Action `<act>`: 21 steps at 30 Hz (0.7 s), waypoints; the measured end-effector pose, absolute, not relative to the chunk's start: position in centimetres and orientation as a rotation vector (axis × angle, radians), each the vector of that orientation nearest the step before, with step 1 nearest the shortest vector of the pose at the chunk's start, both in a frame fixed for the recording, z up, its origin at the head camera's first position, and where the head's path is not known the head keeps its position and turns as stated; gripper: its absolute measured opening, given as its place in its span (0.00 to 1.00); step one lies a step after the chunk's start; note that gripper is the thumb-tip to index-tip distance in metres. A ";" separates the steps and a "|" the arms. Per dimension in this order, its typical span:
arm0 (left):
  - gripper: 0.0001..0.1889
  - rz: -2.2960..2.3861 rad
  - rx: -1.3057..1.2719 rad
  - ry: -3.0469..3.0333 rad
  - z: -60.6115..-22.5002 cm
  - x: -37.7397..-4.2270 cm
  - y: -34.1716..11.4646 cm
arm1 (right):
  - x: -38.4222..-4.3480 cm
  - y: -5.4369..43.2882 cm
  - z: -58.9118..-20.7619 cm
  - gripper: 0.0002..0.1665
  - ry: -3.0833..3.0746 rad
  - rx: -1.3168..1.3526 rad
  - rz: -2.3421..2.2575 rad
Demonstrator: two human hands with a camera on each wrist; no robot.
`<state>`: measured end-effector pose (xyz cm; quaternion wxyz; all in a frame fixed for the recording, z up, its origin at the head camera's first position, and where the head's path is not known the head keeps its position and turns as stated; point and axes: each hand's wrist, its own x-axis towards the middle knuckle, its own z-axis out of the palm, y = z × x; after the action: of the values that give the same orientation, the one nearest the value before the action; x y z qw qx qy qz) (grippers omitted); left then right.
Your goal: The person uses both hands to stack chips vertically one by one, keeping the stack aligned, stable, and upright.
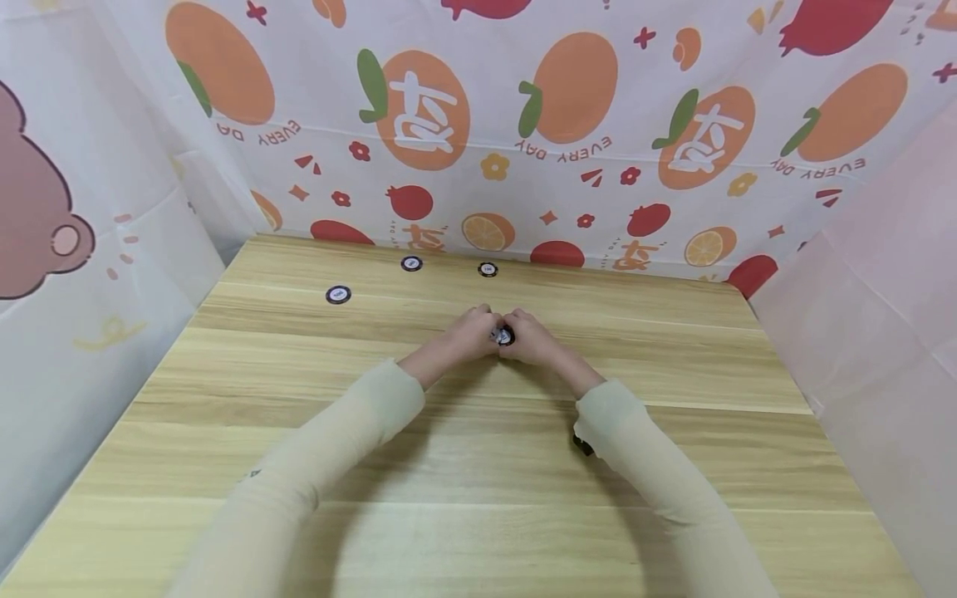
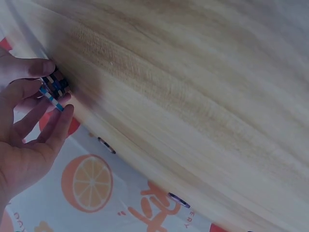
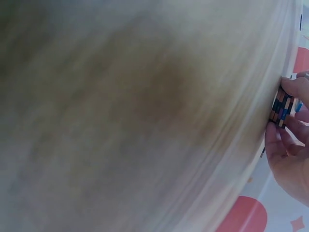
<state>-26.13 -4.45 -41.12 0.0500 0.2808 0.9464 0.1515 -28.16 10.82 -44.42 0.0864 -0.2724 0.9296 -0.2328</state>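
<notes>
Head: left hand and right hand close together over the table, chip stack between their fingertips; three loose chips lie flat beyond the fingers, two off to the left. Left wrist: left fingers pinch a blue-and-white chip by opposite edges, right beside the stack. Right wrist: right fingers grip the stack by its rims, thumb on one side, fingertips opposite. Handling guess: stiff, light, hard to break; faces probably slick, so the stack could shear if squeezed unevenly. Best hold: thumb and fingers opposed across the rims, covering every layer; single chip by its edge.
</notes>
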 end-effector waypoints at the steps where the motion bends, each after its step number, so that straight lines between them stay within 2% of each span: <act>1: 0.14 0.465 0.848 2.879 -41.1 -26.1 -4.4 | -28.2 10.8 -44.4 0.27 2.771 -0.812 -0.694; 21: 0.12 0.535 0.873 2.872 -41.4 -26.2 -3.9 | -28.0 11.3 -44.3 0.29 2.734 -0.818 -0.804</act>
<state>-26.19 -3.93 -41.43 0.0462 0.2859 0.9410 0.1752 -28.03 11.27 -44.33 0.0883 -0.2749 0.9186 -0.2700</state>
